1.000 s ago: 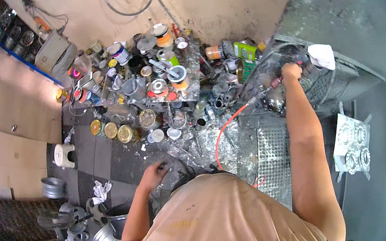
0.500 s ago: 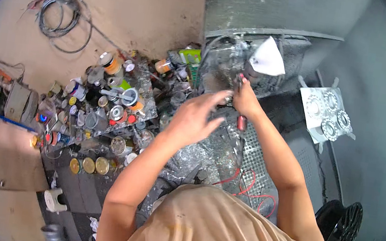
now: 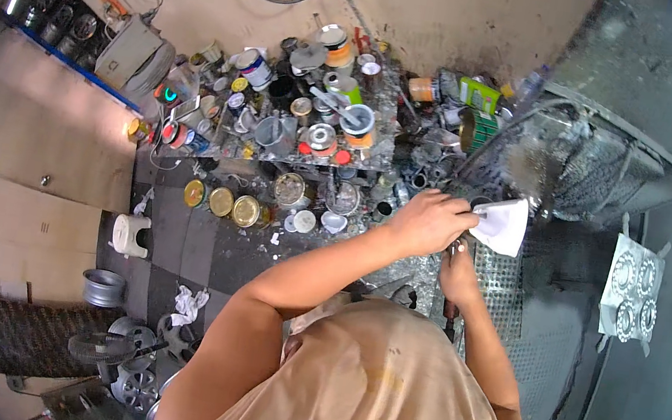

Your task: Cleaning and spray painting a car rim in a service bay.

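My left hand (image 3: 435,222) reaches across to the right, its fingers closed at the narrow end of a white paper cone (image 3: 502,226). The cone lies on its side, its wide end pointing right. Just below, my right hand (image 3: 457,274) is wrapped around a slim hand tool (image 3: 450,310) with a dark reddish lower end. The tool's upper part is mostly hidden by my fingers, so I cannot make out its exact kind. My two hands are close together, over a perforated metal plate (image 3: 498,289).
A paint-spattered bench (image 3: 374,153) full of cans and cups stands ahead. Several lidded tins (image 3: 221,202) sit on the floor before it. To the right hangs a white panel (image 3: 631,290) with ring-shaped parts. A white stool (image 3: 131,234) and wheel rims (image 3: 103,287) are at left.
My view has swung left. My left hand, open and apart from the cone before, is now closed at its narrow end. My right hand still grips the tool.
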The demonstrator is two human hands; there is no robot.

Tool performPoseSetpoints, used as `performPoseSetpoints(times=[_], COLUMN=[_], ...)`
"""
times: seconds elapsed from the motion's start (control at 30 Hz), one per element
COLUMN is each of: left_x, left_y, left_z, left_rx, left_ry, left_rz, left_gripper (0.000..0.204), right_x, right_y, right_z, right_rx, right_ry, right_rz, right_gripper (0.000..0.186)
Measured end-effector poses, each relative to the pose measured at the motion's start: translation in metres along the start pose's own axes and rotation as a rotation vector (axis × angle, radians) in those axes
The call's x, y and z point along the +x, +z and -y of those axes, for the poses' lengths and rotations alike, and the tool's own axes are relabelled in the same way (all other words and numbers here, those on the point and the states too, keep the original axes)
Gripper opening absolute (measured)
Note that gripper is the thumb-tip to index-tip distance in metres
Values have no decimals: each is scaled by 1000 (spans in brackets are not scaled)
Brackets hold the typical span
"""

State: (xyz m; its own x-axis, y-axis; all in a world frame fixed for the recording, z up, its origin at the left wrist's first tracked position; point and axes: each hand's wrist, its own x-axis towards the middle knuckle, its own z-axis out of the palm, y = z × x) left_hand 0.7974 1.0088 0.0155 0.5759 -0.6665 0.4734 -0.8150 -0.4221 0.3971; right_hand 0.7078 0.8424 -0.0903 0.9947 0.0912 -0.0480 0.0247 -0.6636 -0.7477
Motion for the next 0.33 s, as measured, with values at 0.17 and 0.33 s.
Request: performPoseSetpoints(times=[0.17,0.33], left_x=[-78,-172], left_y=[-29,-54], left_z=[57,153], left_rx=[-476,-744], left_ry=[-336,-772], left_rz=[-170,-379], left_gripper=[21,25], right_x=[17,37], right_y=[57,135], right_z=[61,87], right_rx=[33,127], right_ry=[86,237], right_rz=[56,94], right_gripper=[36,40])
